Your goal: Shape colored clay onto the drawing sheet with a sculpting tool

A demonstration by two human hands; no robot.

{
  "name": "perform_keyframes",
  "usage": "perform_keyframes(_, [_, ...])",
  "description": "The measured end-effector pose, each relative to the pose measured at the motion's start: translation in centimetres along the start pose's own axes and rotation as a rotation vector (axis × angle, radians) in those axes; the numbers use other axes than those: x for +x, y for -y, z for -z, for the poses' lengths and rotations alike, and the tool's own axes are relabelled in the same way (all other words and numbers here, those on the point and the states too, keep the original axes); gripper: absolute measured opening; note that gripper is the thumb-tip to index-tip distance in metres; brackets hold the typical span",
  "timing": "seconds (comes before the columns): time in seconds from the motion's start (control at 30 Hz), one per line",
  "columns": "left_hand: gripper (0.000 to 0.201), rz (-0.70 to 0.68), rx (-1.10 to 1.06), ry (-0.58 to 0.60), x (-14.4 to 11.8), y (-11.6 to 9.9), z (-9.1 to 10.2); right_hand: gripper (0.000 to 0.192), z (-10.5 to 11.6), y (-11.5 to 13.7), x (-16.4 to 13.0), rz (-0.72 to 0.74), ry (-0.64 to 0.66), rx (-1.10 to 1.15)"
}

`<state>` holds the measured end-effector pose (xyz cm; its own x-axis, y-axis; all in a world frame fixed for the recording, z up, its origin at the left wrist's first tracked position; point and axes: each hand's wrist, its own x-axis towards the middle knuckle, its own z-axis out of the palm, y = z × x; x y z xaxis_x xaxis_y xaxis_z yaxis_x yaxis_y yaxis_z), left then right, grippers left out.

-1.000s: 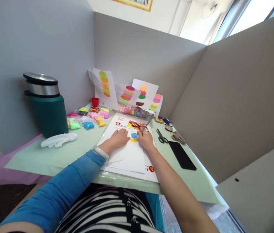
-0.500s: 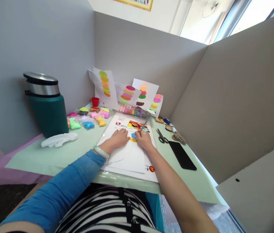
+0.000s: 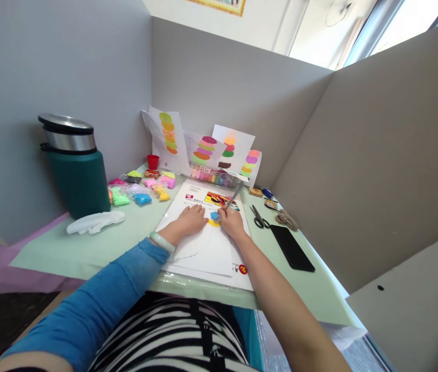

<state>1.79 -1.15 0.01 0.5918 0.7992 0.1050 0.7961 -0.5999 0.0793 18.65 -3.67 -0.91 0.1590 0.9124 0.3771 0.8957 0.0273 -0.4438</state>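
Note:
Palm down, my left hand [image 3: 191, 219] lies flat on a white sheet of paper [image 3: 203, 253], fingers stretched out. My right hand [image 3: 231, 222] is closed around a silver fork [image 3: 236, 195], its handle slanting up and away to the right. The fork's tines rest at a blue patch [image 3: 214, 216] on the paper, between my two hands. A yellow patch [image 3: 214, 223] lies just below the blue one, near my left fingertips. Under the sheet is a larger white pad or folder with a printed colour picture [image 3: 219, 199].
Left stand a green flask [image 3: 75, 178], a white glove [image 3: 95, 222] and several coloured clay packets [image 3: 141, 199]. Painted swatch sheets [image 3: 207, 150] lean at the back, by a red cup [image 3: 153, 161]. Right lie scissors [image 3: 260, 219] and a black phone [image 3: 292, 248]. Grey partitions [image 3: 234, 72] enclose the table.
The fork and my right hand have shifted very slightly to the right over the blue patch. My left hand stays flat on the paper.

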Motion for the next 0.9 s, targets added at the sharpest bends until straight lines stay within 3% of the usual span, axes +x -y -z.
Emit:
perform_keyframes(0.43, [0.047,0.0,0.0,-0.003,0.13,0.11,-0.2,0.028,-0.01,-0.32,0.06,-0.045,-0.042,-0.01])
perform_keyframes(0.63, [0.047,-0.005,0.004,-0.005,0.07,0.02,-0.07,0.027,0.0,-0.38,0.0,0.025,-0.01,0.023])
perform_keyframes(0.8, [0.046,-0.004,-0.009,-0.005,0.16,0.15,-0.22,0.028,0.01,-0.68,0.11,-0.039,-0.048,-0.002])
perform_keyframes(0.9, [0.047,-0.009,-0.003,-0.011,0.22,0.22,-0.34,0.027,-0.06,-0.71,0.05,0.015,-0.019,0.054])
